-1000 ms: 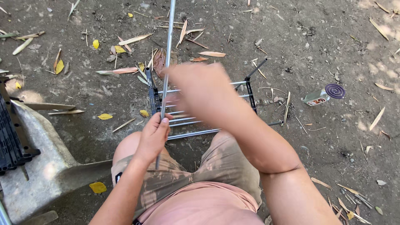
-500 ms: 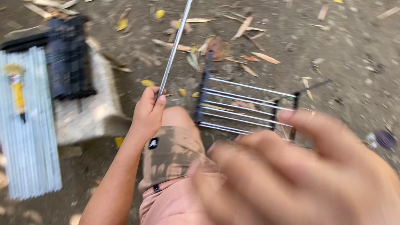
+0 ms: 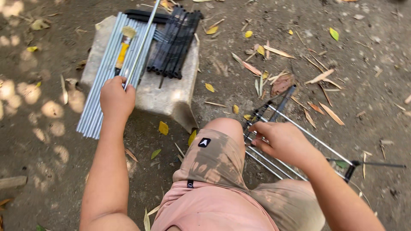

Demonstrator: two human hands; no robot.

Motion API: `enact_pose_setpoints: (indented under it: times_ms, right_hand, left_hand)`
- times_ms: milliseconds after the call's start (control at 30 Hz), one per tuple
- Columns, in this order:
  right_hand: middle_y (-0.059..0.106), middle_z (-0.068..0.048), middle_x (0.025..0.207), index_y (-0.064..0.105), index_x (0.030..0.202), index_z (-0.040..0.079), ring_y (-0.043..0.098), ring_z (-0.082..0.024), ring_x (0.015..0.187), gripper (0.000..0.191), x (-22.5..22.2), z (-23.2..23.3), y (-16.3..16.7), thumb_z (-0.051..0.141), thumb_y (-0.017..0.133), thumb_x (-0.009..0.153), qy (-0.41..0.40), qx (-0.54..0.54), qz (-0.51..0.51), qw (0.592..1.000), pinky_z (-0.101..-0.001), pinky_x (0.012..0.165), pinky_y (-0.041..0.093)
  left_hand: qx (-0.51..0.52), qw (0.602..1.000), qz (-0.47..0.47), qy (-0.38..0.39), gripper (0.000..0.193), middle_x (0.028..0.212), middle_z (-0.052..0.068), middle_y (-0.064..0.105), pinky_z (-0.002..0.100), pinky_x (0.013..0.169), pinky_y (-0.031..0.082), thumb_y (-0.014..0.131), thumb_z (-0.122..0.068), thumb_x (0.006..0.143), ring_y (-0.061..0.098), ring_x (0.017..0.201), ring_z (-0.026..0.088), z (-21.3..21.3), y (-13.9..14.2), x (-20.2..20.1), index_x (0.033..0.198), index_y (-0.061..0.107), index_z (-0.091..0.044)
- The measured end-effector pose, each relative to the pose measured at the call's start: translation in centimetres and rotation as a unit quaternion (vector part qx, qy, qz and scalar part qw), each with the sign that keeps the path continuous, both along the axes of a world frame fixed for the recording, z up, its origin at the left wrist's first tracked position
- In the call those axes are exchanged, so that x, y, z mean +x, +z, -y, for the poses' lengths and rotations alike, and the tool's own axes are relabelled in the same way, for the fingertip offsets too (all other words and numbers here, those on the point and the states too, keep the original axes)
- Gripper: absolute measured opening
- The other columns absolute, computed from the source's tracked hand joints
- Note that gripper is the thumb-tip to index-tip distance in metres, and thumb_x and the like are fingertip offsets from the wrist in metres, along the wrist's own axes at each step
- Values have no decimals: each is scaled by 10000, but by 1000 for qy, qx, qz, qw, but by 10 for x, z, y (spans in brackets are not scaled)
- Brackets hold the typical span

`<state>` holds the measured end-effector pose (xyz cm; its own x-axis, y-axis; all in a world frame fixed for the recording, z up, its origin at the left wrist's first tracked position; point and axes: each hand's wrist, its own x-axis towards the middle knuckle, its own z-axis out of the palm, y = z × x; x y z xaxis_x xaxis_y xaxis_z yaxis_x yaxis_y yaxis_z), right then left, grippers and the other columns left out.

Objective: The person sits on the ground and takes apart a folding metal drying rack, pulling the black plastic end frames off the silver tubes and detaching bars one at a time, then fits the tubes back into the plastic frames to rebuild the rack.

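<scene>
Rod in my left hand: fist closed round its lower end, the long axis running up and away over the bundle of silver rods on the block's left edge. Black tubes lie along the block's far right corner, a yellow-handled tool among the silver ones. My right hand sits past my knee, fingers curled on the wire rack on the ground. That hand is nearer the rack; the rod lies well apart, to its left.
</scene>
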<state>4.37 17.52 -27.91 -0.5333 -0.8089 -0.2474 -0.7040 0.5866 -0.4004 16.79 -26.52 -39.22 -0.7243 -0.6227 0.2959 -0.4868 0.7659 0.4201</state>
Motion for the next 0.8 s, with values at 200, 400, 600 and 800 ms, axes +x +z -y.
enact_pose_setpoints:
  times_ms: [200,400,600,800]
  right_hand:
    - [752,-100,864,684,1129,104,736,-286,803,324,2,23,-37,256,712,845,-11,-46,76,996,-409,723,572]
    - [753,-105,866,674,1157,71,739,-242,789,336,7,39,-43,205,715,851,-42,-59,147,986,-375,739,580]
    - [753,-118,869,681,1162,61,742,-231,785,333,6,43,-49,190,715,858,-51,-65,160,984,-369,732,583]
    - [752,-120,875,680,1161,62,742,-230,790,333,4,53,-50,196,727,860,-36,-72,165,983,-365,730,585]
  left_hand:
    - [-7,996,70,60,259,1049,198,693,524,822,528,703,-202,887,660,981,405,30,-21,12,1095,736,-51]
    - [-4,992,90,88,268,1056,192,685,523,829,533,719,-211,882,661,985,400,36,-28,22,1116,739,-80]
    - [49,979,159,116,319,1111,180,675,521,842,537,705,-227,903,662,1015,381,42,-27,27,1202,738,-122]
    - [66,973,193,106,349,1144,181,687,517,890,534,682,-242,901,663,1062,379,51,-30,31,1236,756,-180]
